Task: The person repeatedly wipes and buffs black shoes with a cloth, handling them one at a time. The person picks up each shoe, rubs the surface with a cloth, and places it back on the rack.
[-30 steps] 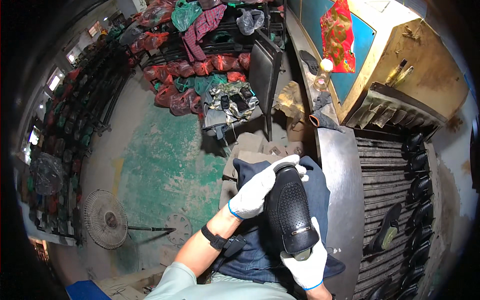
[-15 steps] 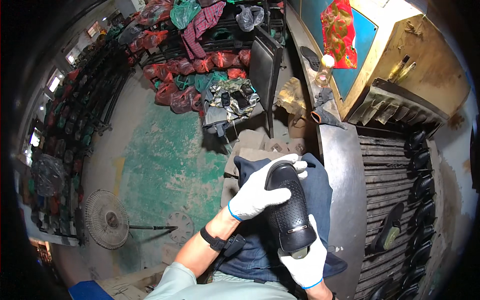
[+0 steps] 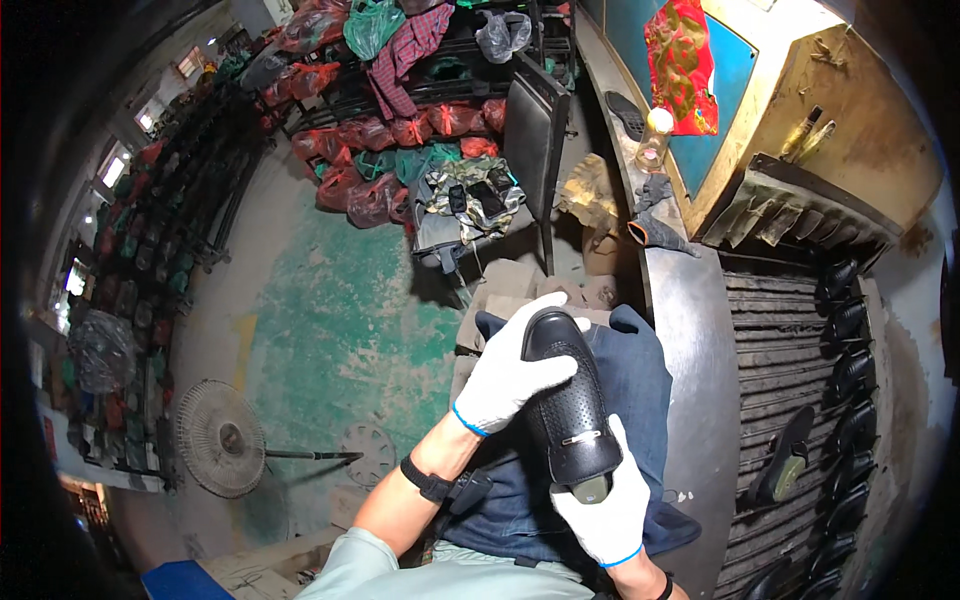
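Note:
Above my lap I hold a black shoe upper (image 3: 570,400) with small perforations and a metal bar across it; a greenish shoe last (image 3: 590,489) shows at its near end. My left hand (image 3: 508,375), in a white glove with a blue cuff edge, is closed around the far, rounded end, thumb lying over the top. My right hand (image 3: 608,515), gloved alike, grips the near end from the right and below; some of its fingers are hidden under the shoe. Dark blue cloth (image 3: 640,390) covers my legs beneath.
On my right runs a metal ledge (image 3: 690,370) beside a slatted conveyor (image 3: 770,350). A black shoe on a last (image 3: 782,455) lies on the slats, with several more along the far side. A fan (image 3: 220,438) stands left; a chair (image 3: 455,225) with cloth and phones is ahead.
The shoe has shifted slightly left and up, its near end tipped so more of the greenish last shows. Both hands keep their hold, and the whole view has moved a little.

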Demonstrator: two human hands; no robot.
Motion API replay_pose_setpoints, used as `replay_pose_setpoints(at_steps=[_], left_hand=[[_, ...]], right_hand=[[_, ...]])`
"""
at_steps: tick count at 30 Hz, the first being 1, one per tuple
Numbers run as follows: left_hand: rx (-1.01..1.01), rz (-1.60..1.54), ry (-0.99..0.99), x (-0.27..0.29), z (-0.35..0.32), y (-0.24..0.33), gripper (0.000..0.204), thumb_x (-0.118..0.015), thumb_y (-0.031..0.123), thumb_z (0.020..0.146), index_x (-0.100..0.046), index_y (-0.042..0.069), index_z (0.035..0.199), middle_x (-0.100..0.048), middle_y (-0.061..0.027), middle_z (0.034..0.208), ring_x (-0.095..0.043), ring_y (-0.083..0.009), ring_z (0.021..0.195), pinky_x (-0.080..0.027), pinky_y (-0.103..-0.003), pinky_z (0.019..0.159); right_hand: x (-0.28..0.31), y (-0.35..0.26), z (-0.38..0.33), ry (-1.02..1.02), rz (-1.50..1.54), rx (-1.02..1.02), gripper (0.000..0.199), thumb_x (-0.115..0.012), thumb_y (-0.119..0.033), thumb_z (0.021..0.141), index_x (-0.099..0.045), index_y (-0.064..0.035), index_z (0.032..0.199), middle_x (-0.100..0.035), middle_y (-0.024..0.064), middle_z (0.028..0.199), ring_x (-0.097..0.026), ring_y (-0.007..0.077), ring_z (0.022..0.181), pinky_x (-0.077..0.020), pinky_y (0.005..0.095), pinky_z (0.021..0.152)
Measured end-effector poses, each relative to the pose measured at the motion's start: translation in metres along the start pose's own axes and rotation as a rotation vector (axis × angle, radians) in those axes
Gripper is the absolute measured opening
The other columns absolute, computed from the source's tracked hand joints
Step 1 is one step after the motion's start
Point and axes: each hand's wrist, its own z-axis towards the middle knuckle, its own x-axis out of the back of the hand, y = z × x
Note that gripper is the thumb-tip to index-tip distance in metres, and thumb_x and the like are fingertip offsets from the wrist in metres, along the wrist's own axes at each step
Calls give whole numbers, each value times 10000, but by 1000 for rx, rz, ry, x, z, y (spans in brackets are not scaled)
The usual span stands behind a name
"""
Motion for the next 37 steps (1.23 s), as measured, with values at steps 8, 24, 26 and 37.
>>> replay_pose_setpoints(at_steps=[8, 24, 26, 37], left_hand=[[19, 31, 72, -2, 0, 2, 665, -880, 162, 928, -595, -20, 1500, -744, -187, 1375, -744, -263, 1176, -629, -404, 1034], [81, 157, -21, 5, 7, 1, 419, -786, 301, 1054, -686, 21, 1349, -734, -51, 1231, -683, -129, 1113, -574, -327, 995], [33, 198, 53, 1, 7, -3, 361, -770, 251, 1052, -700, 11, 1312, -759, -58, 1147, -715, -149, 1032, -588, -339, 963], [35, -639, 173, 9, -16, -34, 378, -634, 372, 1158, -704, 94, 1403, -774, -112, 1346, -741, -293, 1227, -605, -456, 1100]], right_hand=[[-5, 10, 0, 3, 74, 9, 1034, -974, -212, 755, -487, 70, 1622, -729, 182, 1192, -764, 312, 1031, -620, 412, 947], [7, 15, 1, -24, 184, -30, 1024, -971, -217, 805, -460, 85, 1640, -730, 224, 1337, -748, 287, 1172, -595, 396, 1033], [14, 7, 1, -82, 229, -95, 933, -915, -283, 914, -462, 100, 1633, -718, 240, 1401, -736, 293, 1231, -573, 402, 1088], [-3, 81, -18, -240, 1407, -648, 806, -604, -563, 1118, -480, 52, 1624, -628, 310, 1522, -712, 422, 1238, -595, 571, 1065]])
